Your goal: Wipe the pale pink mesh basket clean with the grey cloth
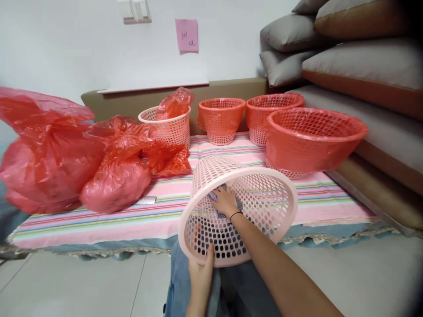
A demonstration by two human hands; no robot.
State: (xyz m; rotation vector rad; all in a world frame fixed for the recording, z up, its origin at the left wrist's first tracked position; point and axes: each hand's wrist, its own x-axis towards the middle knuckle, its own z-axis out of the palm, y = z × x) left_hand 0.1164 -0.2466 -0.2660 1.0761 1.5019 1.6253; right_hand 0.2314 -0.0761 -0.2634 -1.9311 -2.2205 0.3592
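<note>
A pale pink perforated plastic basket (189, 220) lies tipped on its side, its wide mouth facing me. My left hand (201, 273) grips the basket from below at the lower rim, thumb on the inside and fingers hidden behind the wall. Deep inside, my right hand (226, 201) presses a greyish-purple cloth (239, 203) against the inner wall. A dark band circles that wrist.
Red plastic bags (115, 180) sit at left on a striped cloth (99, 226). Behind stands a pink basket (172, 130) with a red bag inside. Red-lined baskets (221, 116) stand at back and right. Stacked cushions (363, 61) rise at right.
</note>
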